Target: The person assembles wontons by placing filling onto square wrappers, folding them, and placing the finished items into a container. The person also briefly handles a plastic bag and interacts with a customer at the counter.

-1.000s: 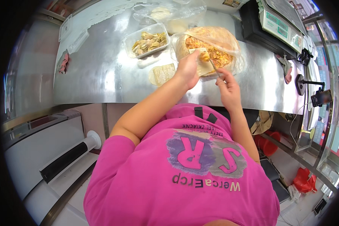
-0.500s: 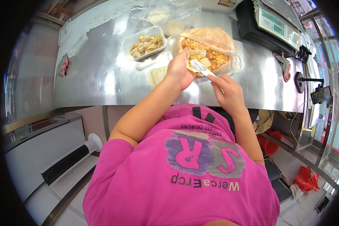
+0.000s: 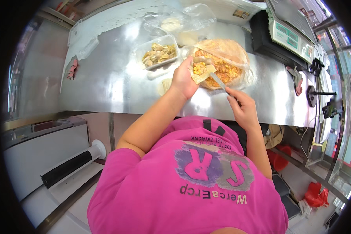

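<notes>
My left hand [image 3: 184, 80] is closed on a pale wonton wrapper [image 3: 199, 78] with orange-yellow filling on it. My right hand [image 3: 242, 109] grips a narrow flat metal spatula [image 3: 218, 81], its tip at the wrapper's right edge. Just beyond lies a clear plastic bag [image 3: 245, 58], folded open around a mound of chunky orange filling [image 3: 228, 73]. Partly hidden by my left wrist, a stack of wrappers [image 3: 165, 85] lies on the steel table. Left of the bag, a clear plastic tray [image 3: 137, 52] holds several folded wontons [image 3: 158, 54].
A thin clear bag [image 3: 199, 15] with something pale lies behind the tray. On the right stand a digital scale [image 3: 290, 37] and a phone holder [image 3: 312, 93]. Pinkish cloths lie at the steel table's [image 3: 101, 70] left [image 3: 71, 69] and right [image 3: 296, 81] ends.
The spatula has drawn back from the middle of the wrapper to its right edge, leaving the filling in plain view. The whole view has shifted slightly.
</notes>
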Demonstrator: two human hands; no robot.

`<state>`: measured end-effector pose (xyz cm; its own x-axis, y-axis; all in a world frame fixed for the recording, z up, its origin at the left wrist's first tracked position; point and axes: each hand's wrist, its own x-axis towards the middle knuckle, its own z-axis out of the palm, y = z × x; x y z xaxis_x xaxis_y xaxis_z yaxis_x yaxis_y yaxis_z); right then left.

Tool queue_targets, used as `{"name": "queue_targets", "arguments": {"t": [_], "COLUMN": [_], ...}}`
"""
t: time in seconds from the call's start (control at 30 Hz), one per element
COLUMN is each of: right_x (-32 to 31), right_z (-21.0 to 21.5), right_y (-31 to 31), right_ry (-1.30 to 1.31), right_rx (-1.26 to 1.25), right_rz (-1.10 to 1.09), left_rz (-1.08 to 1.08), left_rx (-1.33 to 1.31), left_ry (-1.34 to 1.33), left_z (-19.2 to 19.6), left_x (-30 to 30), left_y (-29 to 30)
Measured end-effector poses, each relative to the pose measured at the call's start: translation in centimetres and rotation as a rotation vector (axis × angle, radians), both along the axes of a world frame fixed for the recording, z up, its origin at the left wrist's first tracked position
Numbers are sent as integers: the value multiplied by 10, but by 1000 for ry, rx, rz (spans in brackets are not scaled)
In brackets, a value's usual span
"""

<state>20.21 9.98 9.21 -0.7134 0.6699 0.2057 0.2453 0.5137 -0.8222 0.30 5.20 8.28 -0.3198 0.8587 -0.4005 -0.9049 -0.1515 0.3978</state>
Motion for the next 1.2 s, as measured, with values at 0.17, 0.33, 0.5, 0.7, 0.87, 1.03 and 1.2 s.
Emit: {"name": "queue_targets", "arguments": {"t": [0.17, 0.33, 0.5, 0.7, 0.87, 1.03, 1.2], "right_x": [-13, -22, -12, -7, -12, -16, -18], "right_z": [-4, 16, 28, 32, 28, 26, 19], "right_y": [-10, -13, -19, -23, -33, -34, -33], "right_ry": [34, 35, 196, 241, 305, 318, 270], "right_rx": [-530, -973, -1220, -1308, -1311, -1249, -1154], "right_rz": [-34, -103, 9, -23, -35, -30, 27], "left_rz": [4, -50, -130, -59, -311, -130, -334], "left_rx": [139, 99, 147, 122, -52, 61, 48], "left_ry": [444, 1865, 1896, 1170, 667, 535, 454], "left_z": [-17, -30, 12, 13, 15, 18, -4], "left_x": [15, 19, 2, 19, 20, 32, 21], "left_y": [2, -7, -7, -13, -25, -18, -14]}}
